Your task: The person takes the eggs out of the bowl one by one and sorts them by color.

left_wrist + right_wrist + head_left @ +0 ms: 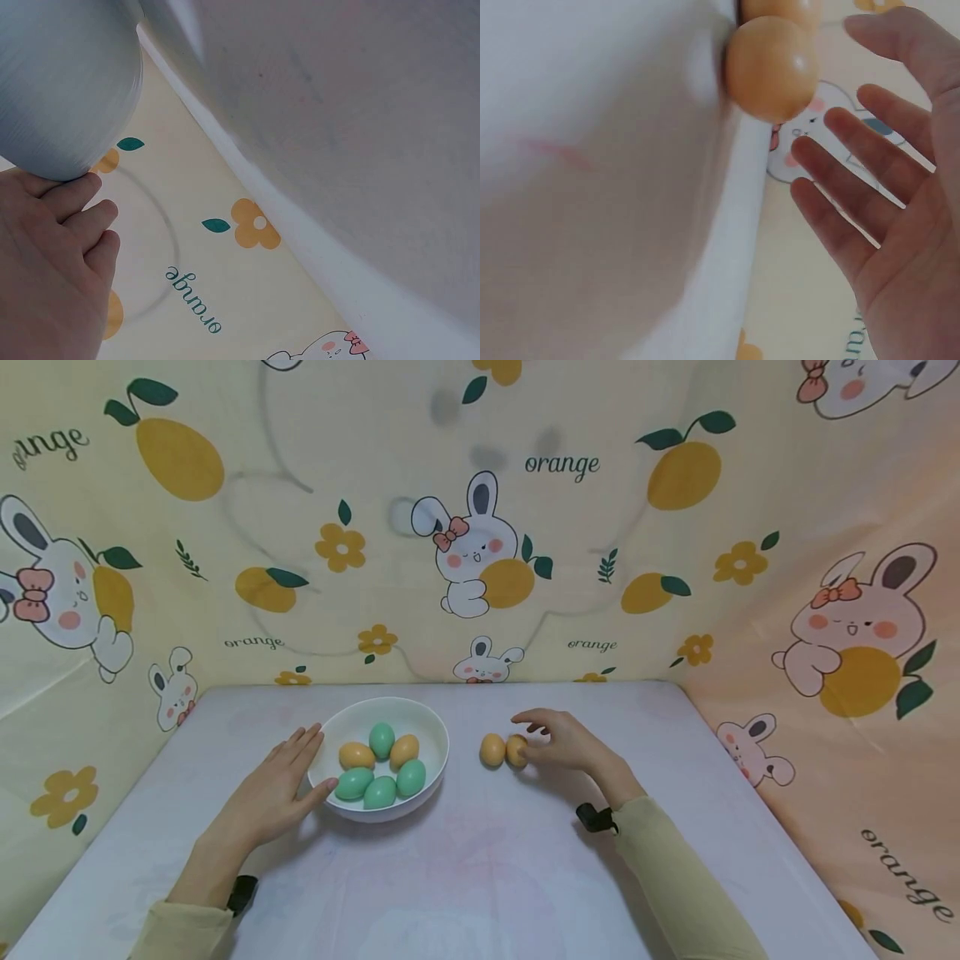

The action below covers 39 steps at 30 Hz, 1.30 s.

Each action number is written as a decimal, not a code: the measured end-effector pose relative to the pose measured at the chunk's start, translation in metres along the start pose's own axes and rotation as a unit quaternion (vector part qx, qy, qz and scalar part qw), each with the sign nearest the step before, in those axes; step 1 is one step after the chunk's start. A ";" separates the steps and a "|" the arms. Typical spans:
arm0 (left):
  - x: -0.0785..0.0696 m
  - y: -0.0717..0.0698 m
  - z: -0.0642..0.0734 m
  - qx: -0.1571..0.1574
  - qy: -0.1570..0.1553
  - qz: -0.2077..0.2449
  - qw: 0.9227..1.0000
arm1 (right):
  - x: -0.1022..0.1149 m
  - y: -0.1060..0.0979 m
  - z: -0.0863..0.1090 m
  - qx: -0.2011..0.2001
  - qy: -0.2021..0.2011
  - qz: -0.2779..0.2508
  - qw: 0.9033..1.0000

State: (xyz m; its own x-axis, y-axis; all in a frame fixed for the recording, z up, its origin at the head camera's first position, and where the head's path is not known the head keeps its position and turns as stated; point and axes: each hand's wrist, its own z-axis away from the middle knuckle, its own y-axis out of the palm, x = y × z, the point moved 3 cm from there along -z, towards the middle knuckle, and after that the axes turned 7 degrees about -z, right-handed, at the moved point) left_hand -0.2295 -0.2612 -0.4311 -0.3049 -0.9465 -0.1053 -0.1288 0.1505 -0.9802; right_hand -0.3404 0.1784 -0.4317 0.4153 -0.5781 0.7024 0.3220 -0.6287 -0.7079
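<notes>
A white bowl (431, 727) holds several green eggs (380, 792) and two brown-orange eggs (404, 751). My left hand (277, 789) rests against the bowl's left side, fingers extended along the outside and thumb at the near rim. The left wrist view shows those fingers touching the outside of the bowl (67, 82). To the right of the bowl, two brown-orange eggs, a left one (492, 750) and a right one (515, 750), lie side by side on the table. Beside the right egg hovers my right hand (568, 743), its fingers spread and nothing in its grasp.
A pale cloth-covered table (465, 877) bears everything. Behind it and at the sides hangs a cream sheet (570, 518) printed with rabbits and oranges. Both wrists wear a dark band (595, 817).
</notes>
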 end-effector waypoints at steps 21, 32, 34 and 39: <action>0.001 0.001 0.000 -0.006 0.003 0.002 1.000 | 0.075 0.006 -0.021 -0.051 -0.166 0.017 0.985; 0.001 0.000 0.001 -0.008 0.006 0.001 1.000 | 0.109 0.026 -0.042 -0.014 -0.207 0.007 0.978; 0.001 0.000 0.001 -0.008 0.006 0.002 1.000 | 0.114 0.031 -0.045 -0.004 -0.211 0.006 0.978; 0.001 0.001 0.000 -0.010 0.006 0.001 1.000 | 0.122 0.046 -0.053 0.022 -0.202 0.007 0.979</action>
State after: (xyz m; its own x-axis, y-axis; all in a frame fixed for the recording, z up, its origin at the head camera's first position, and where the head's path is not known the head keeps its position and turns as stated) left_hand -0.2295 -0.2618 -0.4319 -0.3173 -0.9425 -0.1049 -0.1467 0.1580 -0.9765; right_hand -0.3204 0.0512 -0.3749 0.7194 -0.3277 0.6124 0.3468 -0.5945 -0.7255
